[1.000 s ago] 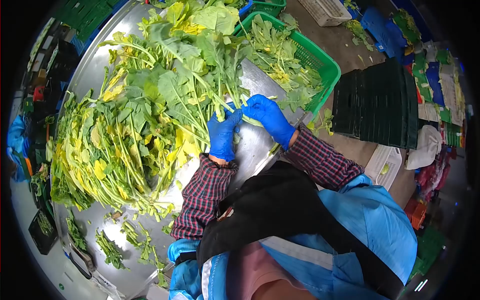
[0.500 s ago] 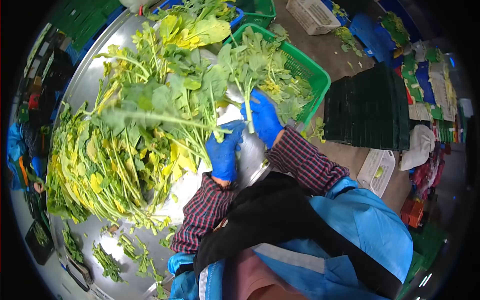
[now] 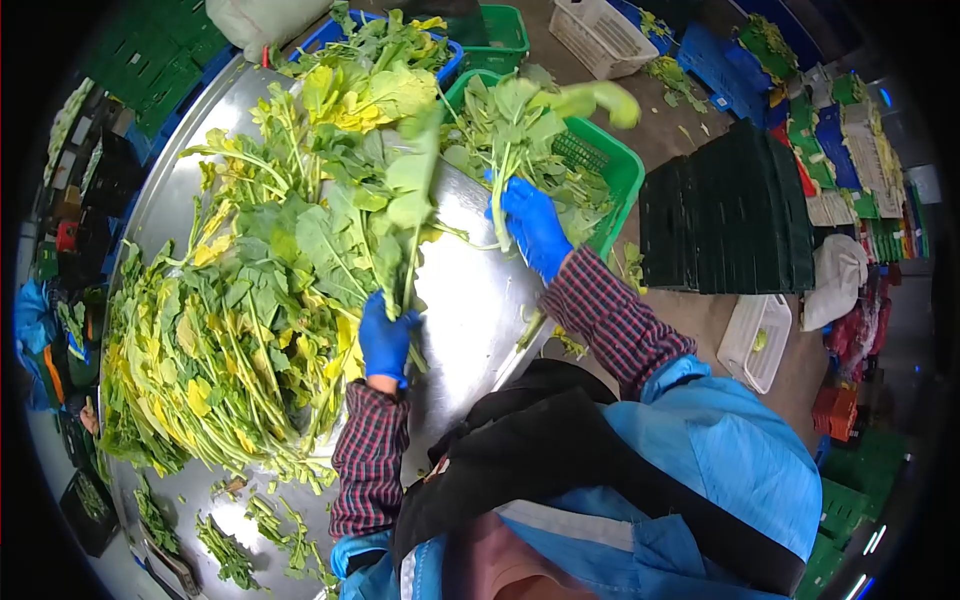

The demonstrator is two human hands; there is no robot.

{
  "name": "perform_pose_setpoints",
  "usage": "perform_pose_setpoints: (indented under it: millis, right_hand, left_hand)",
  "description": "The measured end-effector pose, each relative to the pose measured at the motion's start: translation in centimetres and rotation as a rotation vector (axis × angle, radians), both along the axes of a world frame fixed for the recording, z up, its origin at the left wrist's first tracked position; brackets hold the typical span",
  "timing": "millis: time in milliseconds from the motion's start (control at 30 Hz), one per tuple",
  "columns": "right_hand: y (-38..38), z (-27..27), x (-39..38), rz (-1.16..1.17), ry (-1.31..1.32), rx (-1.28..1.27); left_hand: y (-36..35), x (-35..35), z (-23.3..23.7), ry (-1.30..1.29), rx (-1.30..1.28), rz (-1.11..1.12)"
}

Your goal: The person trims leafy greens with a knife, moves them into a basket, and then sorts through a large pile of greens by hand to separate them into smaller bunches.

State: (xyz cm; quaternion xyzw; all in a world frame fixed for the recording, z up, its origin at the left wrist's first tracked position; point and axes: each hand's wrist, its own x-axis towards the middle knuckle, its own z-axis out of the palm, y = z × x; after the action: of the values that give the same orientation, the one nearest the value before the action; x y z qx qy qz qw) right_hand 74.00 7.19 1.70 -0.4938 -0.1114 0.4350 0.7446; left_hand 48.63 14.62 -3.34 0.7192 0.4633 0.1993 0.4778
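head view: left hand (image 3: 386,340) in blue glove fisted around leafy stalks (image 3: 405,215) above the metal table (image 3: 475,300). right hand (image 3: 533,225) grips a leafy bunch (image 3: 510,130) over the green basket (image 3: 615,165). big greens pile (image 3: 230,300) lies left.

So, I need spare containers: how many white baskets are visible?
2. One white basket at the top, beyond the green basket; the other on the floor below the dark crate stack. More may be hidden.
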Motion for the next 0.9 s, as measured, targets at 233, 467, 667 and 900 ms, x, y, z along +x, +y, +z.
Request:
perform_pose_setpoints:
  millis: [233,467,667,900]
  right_hand:
    - [0.1,1.7,-5.9,0.245,-0.308,-0.137]
    - [0.1,2.4,-6.9,0.334,-0.119,-0.115]
    - [-0.1,2.1,2.7,0.35,-0.043,-0.516]
    - [2.9,4.0,-5.9,0.513,-0.413,0.049]
  left_hand:
    - [-1.4,5.0,7.3,-0.425,-0.52,0.06]
    - [-2.3,4.7,7.4,-0.687,-0.742,0.29]
    - [-0.4,1.8,7.2,-0.861,-0.81,0.276]
    - [-1.6,2.3,6.0,-0.89,-0.982,0.071]
